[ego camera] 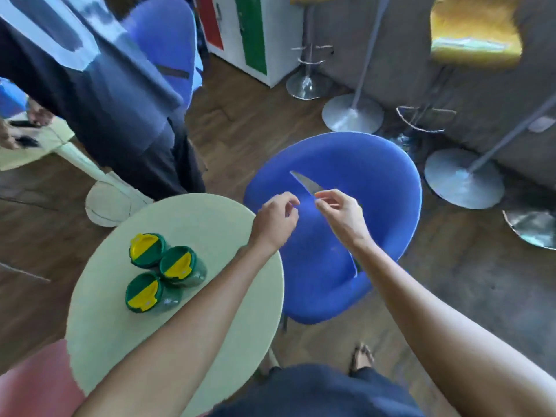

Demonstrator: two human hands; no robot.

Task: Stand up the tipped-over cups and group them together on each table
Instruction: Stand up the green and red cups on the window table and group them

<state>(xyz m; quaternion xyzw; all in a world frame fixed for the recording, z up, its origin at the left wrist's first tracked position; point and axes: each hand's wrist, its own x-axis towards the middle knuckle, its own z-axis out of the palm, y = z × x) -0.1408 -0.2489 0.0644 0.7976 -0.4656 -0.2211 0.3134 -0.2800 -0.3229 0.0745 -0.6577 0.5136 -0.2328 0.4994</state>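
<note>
Head view: your three cups (164,273) stood upright, touching, on the desk (210,218), left of both hands. Left hand (275,219) was nearer, grip loosely curled, empty. Right hand (340,210) pinched a knife (305,183) over the blue chair (376,176).

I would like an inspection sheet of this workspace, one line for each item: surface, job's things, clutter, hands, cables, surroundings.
Surface: round pale table, bare apart from the cups.
Job's things: three cups with green and yellow lids, all upright, grouped close together on the table's left part.
Clutter: nothing seen on the table.
Hands: right hand pinches a knife by its handle end, blade pointing away, above the blue chair; left hand loosely curled, holding nothing, over the table's edge.
Cables: nothing seen.
Surroundings: wooden floor, another person standing beyond the table, bar stools at upper right, a second pale table at left.
</note>
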